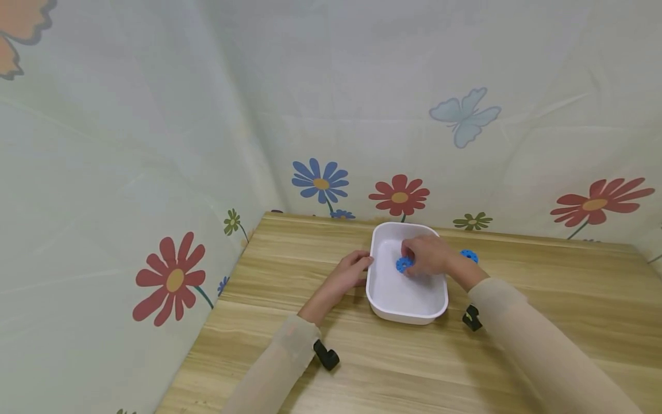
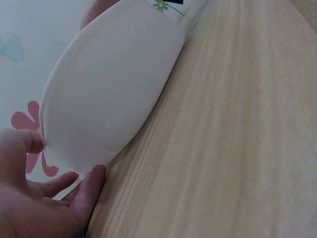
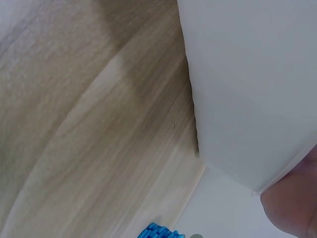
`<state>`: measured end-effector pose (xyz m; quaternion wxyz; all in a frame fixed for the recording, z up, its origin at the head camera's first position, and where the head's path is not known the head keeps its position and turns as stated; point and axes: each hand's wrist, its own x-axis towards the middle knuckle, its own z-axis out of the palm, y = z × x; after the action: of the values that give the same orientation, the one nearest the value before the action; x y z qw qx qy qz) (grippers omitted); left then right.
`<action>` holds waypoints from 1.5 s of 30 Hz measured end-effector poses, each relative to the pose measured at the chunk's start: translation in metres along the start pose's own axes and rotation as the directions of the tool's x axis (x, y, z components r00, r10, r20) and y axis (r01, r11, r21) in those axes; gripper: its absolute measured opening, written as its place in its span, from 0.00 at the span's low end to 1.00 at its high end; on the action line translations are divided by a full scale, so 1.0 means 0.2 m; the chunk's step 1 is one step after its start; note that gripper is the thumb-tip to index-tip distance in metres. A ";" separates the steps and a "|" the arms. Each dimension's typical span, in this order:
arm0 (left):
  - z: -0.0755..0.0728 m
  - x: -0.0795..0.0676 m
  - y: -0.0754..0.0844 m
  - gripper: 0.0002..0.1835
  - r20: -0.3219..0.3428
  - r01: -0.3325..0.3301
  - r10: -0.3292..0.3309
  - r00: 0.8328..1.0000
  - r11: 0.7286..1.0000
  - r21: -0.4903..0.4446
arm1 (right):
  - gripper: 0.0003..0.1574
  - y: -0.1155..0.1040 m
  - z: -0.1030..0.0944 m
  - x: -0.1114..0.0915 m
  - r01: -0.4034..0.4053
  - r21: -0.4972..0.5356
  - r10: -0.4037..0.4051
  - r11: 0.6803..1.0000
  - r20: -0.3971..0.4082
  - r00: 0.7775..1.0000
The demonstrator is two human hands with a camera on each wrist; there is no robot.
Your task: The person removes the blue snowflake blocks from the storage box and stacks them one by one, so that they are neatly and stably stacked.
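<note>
A white rectangular plastic tub [image 1: 405, 296] sits on the wooden table. Over its inside, my right hand [image 1: 429, 255] pinches a blue notched disc [image 1: 404, 264] between thumb and fingers. My left hand [image 1: 347, 273] touches the tub's left wall. In the left wrist view, the left thumb [image 2: 32, 141] is right at the rim, while the other fingers extend lower along the wall, close to the tabletop. More blue notched discs [image 1: 469, 256] lie on the table beyond the right wrist, partly hidden by it; they look stacked in the right wrist view.
The wood-grain table [image 1: 289, 247] ends at the back against a pale curtain [image 1: 362, 132] printed with flowers and butterflies. Another stretch of curtain [image 1: 103, 230] hangs along the left edge. Black wrist mounts [image 1: 327, 355] stick out from both sleeves.
</note>
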<state>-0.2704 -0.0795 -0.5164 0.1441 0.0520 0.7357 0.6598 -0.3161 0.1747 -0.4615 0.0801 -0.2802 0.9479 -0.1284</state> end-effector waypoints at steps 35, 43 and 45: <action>0.01 -0.01 0.02 0.27 -0.007 0.001 -0.001 1.000 1.000 0.008 | 0.23 0.21 -0.23 -0.26 0.040 0.262 0.048 0.964 -0.321 0.946; 0.01 -0.01 0.01 0.28 -0.009 -0.002 0.002 1.000 1.000 0.014 | 0.22 0.35 -0.23 -0.39 0.021 0.290 0.091 0.957 -0.365 0.927; 0.01 -0.01 0.01 0.28 -0.009 -0.003 0.003 1.000 1.000 0.012 | 0.22 0.38 -0.22 -0.41 0.017 0.295 0.098 0.955 -0.370 0.924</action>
<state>-0.2685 -0.0776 -0.5134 0.1394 0.0507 0.7403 0.6557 -0.2971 0.2908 -0.4361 -0.0623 -0.2149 0.9215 -0.3174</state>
